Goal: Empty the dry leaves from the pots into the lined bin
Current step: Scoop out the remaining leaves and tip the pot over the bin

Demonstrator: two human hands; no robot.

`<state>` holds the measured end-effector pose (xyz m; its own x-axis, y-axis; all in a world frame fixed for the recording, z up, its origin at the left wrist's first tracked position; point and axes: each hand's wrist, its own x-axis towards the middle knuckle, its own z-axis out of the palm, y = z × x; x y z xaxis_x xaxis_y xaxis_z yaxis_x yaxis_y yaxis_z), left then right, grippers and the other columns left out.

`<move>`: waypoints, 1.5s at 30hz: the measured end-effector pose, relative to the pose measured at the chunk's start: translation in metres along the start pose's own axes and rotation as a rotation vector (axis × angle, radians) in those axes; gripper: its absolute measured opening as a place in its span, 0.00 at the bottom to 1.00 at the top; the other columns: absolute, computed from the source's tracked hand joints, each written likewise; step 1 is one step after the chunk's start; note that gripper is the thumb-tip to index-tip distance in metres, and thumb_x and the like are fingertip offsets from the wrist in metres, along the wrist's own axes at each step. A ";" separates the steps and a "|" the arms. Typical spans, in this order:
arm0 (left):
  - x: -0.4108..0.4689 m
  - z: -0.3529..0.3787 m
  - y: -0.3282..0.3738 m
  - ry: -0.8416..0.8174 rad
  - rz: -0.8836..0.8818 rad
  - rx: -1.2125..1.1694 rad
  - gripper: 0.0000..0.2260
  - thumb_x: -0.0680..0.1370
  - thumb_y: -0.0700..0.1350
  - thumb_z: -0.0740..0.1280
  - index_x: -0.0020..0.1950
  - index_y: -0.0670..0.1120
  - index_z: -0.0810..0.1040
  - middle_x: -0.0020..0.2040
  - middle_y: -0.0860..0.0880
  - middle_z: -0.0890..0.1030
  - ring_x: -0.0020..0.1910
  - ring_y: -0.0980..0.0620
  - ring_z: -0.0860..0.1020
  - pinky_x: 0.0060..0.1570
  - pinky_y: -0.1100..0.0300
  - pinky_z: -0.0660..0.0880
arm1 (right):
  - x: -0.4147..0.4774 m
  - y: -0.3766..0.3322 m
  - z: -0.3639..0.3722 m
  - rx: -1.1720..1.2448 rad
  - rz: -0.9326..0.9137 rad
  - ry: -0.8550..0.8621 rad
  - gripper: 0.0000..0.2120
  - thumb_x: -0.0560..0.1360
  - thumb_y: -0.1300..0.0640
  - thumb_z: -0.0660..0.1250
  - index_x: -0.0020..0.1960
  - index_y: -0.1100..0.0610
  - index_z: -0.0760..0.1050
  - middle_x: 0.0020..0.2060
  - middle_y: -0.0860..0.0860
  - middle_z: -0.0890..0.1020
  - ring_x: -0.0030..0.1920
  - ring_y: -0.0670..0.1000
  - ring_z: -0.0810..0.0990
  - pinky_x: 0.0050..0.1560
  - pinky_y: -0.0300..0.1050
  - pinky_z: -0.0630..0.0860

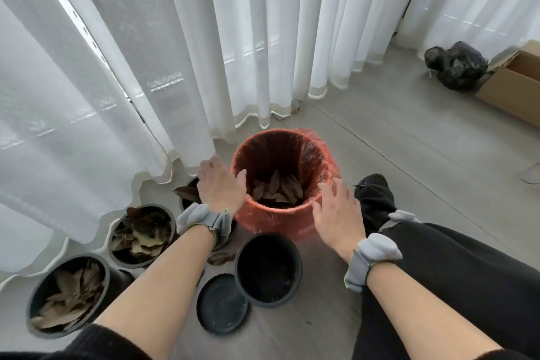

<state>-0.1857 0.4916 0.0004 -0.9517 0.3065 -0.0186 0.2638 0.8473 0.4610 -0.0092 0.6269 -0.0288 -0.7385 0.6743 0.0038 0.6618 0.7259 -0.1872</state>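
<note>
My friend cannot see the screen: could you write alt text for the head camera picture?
A person's left hand and right hand are open at the rim of a bin lined with red plastic, dry leaves inside. Beside it stand an empty black pot and leaf-filled pots.

Left grip (221, 184), right grip (336, 213): fingers loose.
</note>
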 end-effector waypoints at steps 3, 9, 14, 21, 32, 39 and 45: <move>0.003 0.015 -0.008 -0.227 -0.287 -0.174 0.26 0.79 0.52 0.63 0.68 0.36 0.62 0.67 0.36 0.69 0.63 0.36 0.72 0.61 0.47 0.69 | 0.005 -0.003 0.008 0.159 0.074 -0.083 0.21 0.82 0.49 0.56 0.73 0.52 0.64 0.68 0.58 0.67 0.66 0.60 0.70 0.63 0.55 0.70; 0.010 0.033 -0.001 -0.314 -0.405 -0.507 0.18 0.77 0.42 0.62 0.64 0.35 0.62 0.56 0.38 0.77 0.46 0.43 0.77 0.41 0.55 0.72 | 0.020 -0.011 0.015 0.541 0.199 -0.112 0.16 0.82 0.55 0.56 0.68 0.57 0.71 0.65 0.56 0.74 0.65 0.56 0.73 0.65 0.48 0.67; 0.023 0.028 0.011 -0.270 -0.421 -0.618 0.20 0.76 0.41 0.63 0.63 0.31 0.65 0.56 0.37 0.78 0.48 0.43 0.77 0.45 0.53 0.73 | 0.038 -0.014 -0.006 0.666 0.213 0.050 0.17 0.82 0.58 0.57 0.70 0.57 0.69 0.65 0.55 0.76 0.65 0.55 0.73 0.66 0.47 0.66; 0.008 -0.046 0.017 -0.149 -0.400 -0.762 0.18 0.77 0.41 0.62 0.62 0.32 0.68 0.54 0.35 0.79 0.49 0.38 0.81 0.48 0.49 0.80 | 0.029 -0.039 -0.055 0.728 0.206 0.280 0.22 0.82 0.54 0.55 0.74 0.58 0.60 0.69 0.58 0.67 0.67 0.57 0.71 0.68 0.55 0.69; -0.038 -0.191 -0.001 -0.009 -0.411 -0.987 0.20 0.73 0.41 0.62 0.63 0.33 0.68 0.56 0.33 0.78 0.48 0.35 0.81 0.50 0.43 0.79 | -0.009 -0.090 -0.128 0.761 0.036 0.100 0.22 0.83 0.51 0.53 0.73 0.61 0.62 0.67 0.60 0.72 0.67 0.58 0.71 0.69 0.53 0.66; -0.076 -0.261 -0.054 0.204 -0.478 -1.051 0.16 0.74 0.39 0.61 0.60 0.35 0.70 0.51 0.36 0.79 0.37 0.39 0.83 0.39 0.44 0.82 | -0.025 -0.164 -0.146 0.799 -0.201 0.008 0.21 0.83 0.53 0.53 0.74 0.58 0.62 0.68 0.59 0.73 0.68 0.58 0.71 0.69 0.51 0.65; -0.122 -0.311 -0.116 0.400 -0.492 -1.115 0.17 0.75 0.38 0.61 0.62 0.32 0.69 0.55 0.34 0.76 0.34 0.42 0.81 0.29 0.50 0.81 | -0.054 -0.244 -0.138 0.810 -0.430 -0.094 0.20 0.83 0.51 0.52 0.74 0.55 0.64 0.67 0.58 0.74 0.67 0.59 0.72 0.67 0.51 0.67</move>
<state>-0.1486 0.2214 0.2248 -0.9428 -0.2497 -0.2208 -0.2163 -0.0460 0.9753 -0.1124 0.4322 0.1524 -0.9308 0.3290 0.1593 0.0617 0.5709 -0.8187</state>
